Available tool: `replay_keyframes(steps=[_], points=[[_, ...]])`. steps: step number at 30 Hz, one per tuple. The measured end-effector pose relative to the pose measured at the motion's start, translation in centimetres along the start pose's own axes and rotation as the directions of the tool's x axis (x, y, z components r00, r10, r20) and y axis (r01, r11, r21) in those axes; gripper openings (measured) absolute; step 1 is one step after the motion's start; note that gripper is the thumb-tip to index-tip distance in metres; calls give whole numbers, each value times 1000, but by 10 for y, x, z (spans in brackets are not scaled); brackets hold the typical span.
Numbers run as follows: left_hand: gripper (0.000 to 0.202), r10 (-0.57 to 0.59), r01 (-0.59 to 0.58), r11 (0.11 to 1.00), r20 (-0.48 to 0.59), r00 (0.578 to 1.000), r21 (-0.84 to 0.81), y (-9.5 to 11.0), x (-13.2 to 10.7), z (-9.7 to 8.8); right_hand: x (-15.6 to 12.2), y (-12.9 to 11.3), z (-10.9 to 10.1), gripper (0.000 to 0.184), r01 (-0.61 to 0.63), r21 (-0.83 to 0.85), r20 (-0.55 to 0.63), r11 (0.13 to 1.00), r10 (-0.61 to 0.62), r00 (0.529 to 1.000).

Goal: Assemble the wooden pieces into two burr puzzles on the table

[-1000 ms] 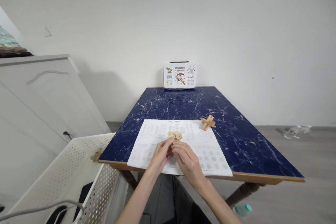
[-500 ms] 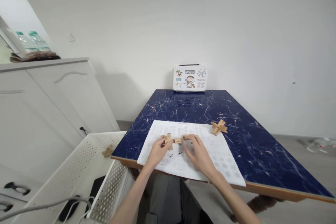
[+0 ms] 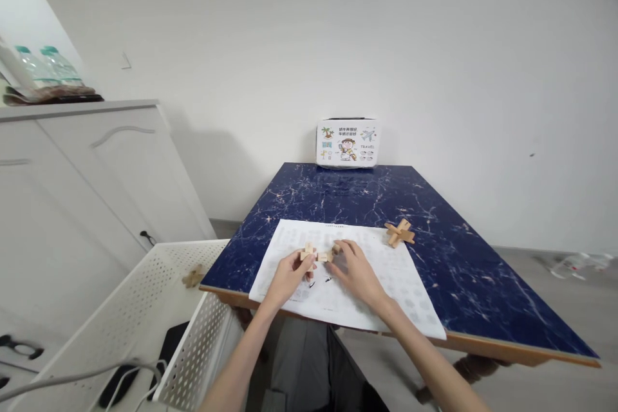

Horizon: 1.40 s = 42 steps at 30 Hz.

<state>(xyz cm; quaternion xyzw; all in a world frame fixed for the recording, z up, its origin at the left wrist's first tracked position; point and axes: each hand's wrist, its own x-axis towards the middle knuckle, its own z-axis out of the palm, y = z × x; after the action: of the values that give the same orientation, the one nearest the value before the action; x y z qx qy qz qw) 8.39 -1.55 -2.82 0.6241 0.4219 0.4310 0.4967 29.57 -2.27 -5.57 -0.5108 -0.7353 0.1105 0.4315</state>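
Note:
My left hand (image 3: 288,275) pinches a small cross-shaped wooden puzzle part (image 3: 308,252) over a white printed sheet (image 3: 392,293) on the blue marble-patterned table (image 3: 454,277). My right hand (image 3: 356,271) has its fingers closed on another wooden puzzle piece (image 3: 328,255) just to the right of it. The two pieces sit close together, almost touching. A finished wooden burr puzzle (image 3: 398,232) lies on the table beyond the sheet's far right corner.
A white box with cartoon print (image 3: 346,142) stands at the table's far edge against the wall. A white perforated basket (image 3: 145,309) sits left of the table, with a wooden piece (image 3: 193,277) on its rim. A white cabinet (image 3: 82,187) carries bottles (image 3: 43,64).
My hands have drawn apart, splitting the wooden puzzle into separate pieces held over the sheet. The camera has swung left and down a little.

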Motion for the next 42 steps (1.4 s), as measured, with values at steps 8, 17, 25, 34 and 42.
replay_keyframes(steps=[8, 17, 25, 34, 42], points=[[49, 67, -67, 997, -5, 998, -45, 12, -2, 2, 2, -3, -3, 36, 20, -91, 0, 996, -20, 1000], [55, 52, -53, 999, -25, 998, -10, 12, -3, 1, 1, -4, -7, 37, -70, 58, -43, 996, 72, 996], [57, 42, -43, 999, -32, 999, -27, 17, -4, 3, 1, -3, -9, 37, -55, 90, -17, 994, 56, 998], [59, 26, -30, 996, -51, 998, -79, 8, 0, 3, 0, -1, -8, 39, -63, 121, -25, 991, 67, 997], [61, 62, -65, 995, -45, 997, -79, 6, 2, 2, 2, 0, -9, 42, -84, 151, -60, 985, 94, 994]])
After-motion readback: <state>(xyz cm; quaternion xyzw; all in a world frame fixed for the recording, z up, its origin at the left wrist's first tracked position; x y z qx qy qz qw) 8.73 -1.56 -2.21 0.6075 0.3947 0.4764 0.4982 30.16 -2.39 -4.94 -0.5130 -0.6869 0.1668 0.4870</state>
